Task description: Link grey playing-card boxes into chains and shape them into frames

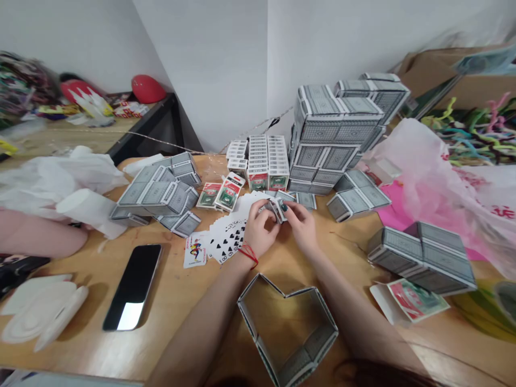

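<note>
Near the middle of the wooden table, my left hand (261, 228) and my right hand (300, 223) pinch a folded playing card (276, 208) between them. A red string circles my left wrist. Spread face-up beside my left hand are playing cards (229, 236), with a joker card (195, 249) at their left end. More cards lie face down just behind my fingers. Between my forearms stands a heart-shaped frame (258, 344) made of folded cards, hollow in the middle. My fingers partly hide the folded card.
Stacked card boxes (258, 161) and a tall stack of folded-card blocks (322, 140) stand behind my hands. Other blocks (157, 191) are at left, more (423, 258) at right. A phone (133, 287) lies left, an opened card box (415, 301) right. Plastic bags (435, 156) flank the table.
</note>
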Motion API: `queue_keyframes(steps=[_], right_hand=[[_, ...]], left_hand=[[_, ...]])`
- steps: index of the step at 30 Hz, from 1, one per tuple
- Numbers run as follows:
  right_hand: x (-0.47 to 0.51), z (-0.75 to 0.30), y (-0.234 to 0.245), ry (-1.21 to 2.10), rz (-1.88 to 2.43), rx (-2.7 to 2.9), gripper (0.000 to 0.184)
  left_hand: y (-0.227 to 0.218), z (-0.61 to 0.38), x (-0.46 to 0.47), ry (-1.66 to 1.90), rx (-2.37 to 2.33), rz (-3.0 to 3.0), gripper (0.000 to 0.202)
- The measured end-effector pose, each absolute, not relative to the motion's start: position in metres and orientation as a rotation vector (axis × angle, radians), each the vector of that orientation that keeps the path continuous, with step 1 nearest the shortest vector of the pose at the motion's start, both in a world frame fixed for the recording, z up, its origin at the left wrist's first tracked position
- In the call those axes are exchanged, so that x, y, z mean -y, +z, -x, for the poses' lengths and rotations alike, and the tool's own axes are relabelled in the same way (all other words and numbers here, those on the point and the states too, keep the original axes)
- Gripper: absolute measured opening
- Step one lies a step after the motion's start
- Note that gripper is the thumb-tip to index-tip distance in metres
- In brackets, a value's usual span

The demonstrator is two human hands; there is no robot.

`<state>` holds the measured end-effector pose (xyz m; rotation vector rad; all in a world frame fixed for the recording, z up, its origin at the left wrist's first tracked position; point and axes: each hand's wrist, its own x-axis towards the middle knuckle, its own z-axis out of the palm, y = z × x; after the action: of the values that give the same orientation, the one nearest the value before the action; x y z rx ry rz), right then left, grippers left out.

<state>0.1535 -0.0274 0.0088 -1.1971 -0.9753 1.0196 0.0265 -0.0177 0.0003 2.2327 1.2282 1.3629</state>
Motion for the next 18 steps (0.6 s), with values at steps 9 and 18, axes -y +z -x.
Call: queue_keyframes(steps=[9, 18], right_hand=[[0.0263, -0.1531, 0.0047, 0.996, 1.252, 0.989, 0.03], [0.025, -0.1554, 0.002, 0.915, 1.282, 1.004, 0.033]], left_hand=[[0.0008, -0.028, 0.0165, 1.344, -1.254, -2.237, 0.019], [-0.0009, -0.0284, 0.0156, 1.343, -1.276, -2.211, 0.02]])
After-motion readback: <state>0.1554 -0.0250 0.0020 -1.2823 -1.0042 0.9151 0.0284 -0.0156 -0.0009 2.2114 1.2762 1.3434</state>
